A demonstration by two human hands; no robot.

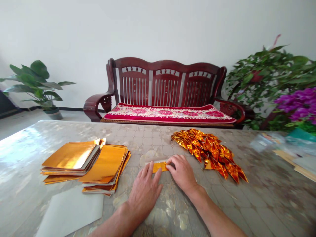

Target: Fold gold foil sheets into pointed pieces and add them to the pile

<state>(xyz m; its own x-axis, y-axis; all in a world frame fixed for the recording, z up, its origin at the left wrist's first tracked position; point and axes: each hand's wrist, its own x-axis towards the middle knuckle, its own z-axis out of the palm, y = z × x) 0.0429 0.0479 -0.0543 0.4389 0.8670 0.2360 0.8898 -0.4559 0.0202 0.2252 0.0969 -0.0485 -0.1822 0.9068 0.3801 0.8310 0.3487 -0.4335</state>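
A small folded strip of gold foil paper (159,166) lies on the table between my hands. My left hand (145,186) rests over its left end, fingers stretched out and pressing it down. At the right end, my right hand (182,172) pinches the strip between thumb and fingers. A pale edge shows along the strip's far side. Beyond my right hand lies a heap of folded, pointed gold foil pieces (209,149). To the left are two stacks of gold foil sheets (70,154), (105,163), with a pale sheet (71,210) nearer me.
The table (138,138) has a patterned, glossy cover. Clear plastic bags (268,141) and flat cardboard (291,161) lie at its right side. Behind it stands a dark red wooden bench (165,89) with a red patterned cushion (170,113). Potted plants (39,82) flank the bench.
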